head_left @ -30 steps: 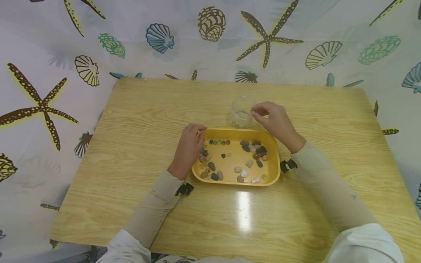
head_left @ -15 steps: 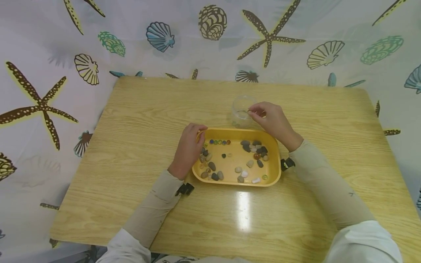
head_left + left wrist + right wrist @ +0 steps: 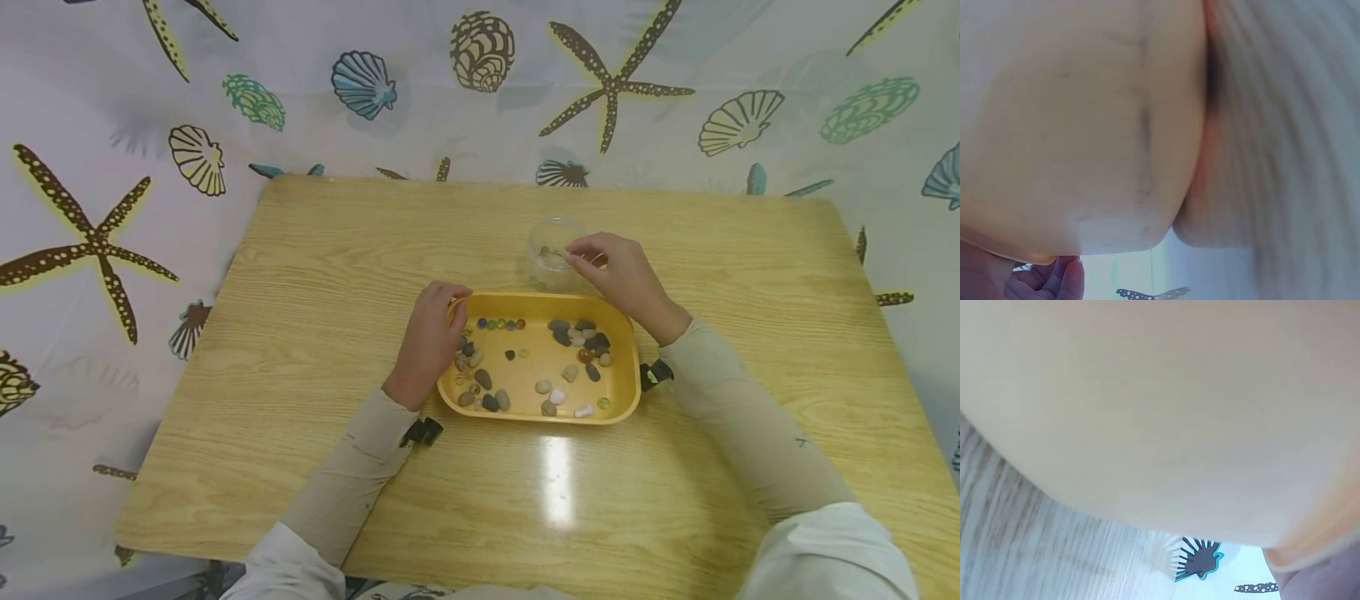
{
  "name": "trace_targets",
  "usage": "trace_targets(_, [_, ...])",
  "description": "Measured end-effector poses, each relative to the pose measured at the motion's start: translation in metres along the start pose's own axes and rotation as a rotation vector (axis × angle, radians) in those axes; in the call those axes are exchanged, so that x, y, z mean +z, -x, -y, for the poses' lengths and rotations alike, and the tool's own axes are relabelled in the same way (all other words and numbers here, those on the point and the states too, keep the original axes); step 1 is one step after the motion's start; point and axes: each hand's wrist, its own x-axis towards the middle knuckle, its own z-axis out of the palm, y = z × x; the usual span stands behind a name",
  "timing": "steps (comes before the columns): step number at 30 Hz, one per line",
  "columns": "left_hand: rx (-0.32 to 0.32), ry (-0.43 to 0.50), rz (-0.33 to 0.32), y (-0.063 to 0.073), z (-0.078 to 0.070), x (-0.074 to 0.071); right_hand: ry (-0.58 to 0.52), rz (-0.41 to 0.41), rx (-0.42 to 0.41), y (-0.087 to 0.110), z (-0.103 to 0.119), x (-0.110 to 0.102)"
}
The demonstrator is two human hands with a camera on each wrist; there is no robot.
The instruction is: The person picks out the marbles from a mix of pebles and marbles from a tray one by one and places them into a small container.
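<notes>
Wood-grain table (image 3: 337, 275) bears a yellow tray (image 3: 523, 379). L hand (image 3: 430, 337) grips tray's far-L corner, fingers bent over rim. R hand (image 3: 624, 271) hangs above tray's far-R edge, thumb & fingertips bent toward each other; can't tell if they pinch anything. Clear jar (image 3: 551, 268) is just beyond tray's far edge, immed. L of R hand's fingertips, so R hand's nearer. Pebbles (image 3: 561, 337) lie toward tray's ends; marbles (image 3: 501, 324) line up along its far wall.
</notes>
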Motion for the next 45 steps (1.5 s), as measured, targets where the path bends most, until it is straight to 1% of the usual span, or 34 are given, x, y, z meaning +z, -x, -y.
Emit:
trace_targets(5, [0.002,-0.002,-0.002,0.000,0.000,0.001,-0.004,-0.025,-0.005,0.003,0.001,-0.004])
trace_targets(10, [0.013,-0.007,-0.006,0.000,0.000,0.001,0.005,-0.044,-0.035,0.008,0.002,-0.010])
trace_targets(14, [0.016,-0.013,-0.006,0.000,-0.001,0.000,0.004,-0.055,-0.043,0.013,0.002,-0.013])
trace_targets(20, [0.009,-0.010,-0.004,0.000,-0.001,0.000,-0.002,-0.055,-0.030,0.024,0.000,-0.017])
trace_targets(27, [0.001,-0.008,-0.004,0.000,-0.001,0.000,-0.006,-0.021,0.016,0.042,-0.001,-0.018])
trace_targets(33, [-0.002,-0.012,-0.003,0.000,-0.002,-0.001,-0.026,-0.027,0.023,0.053,-0.002,-0.013])
trace_targets(39, [-0.010,-0.015,-0.001,0.000,-0.002,-0.001,-0.052,0.002,0.039,0.060,-0.005,-0.001])
trace_targets(45, [0.008,-0.008,-0.009,0.000,-0.001,0.000,-0.079,-0.016,0.061,0.065,-0.010,0.009])
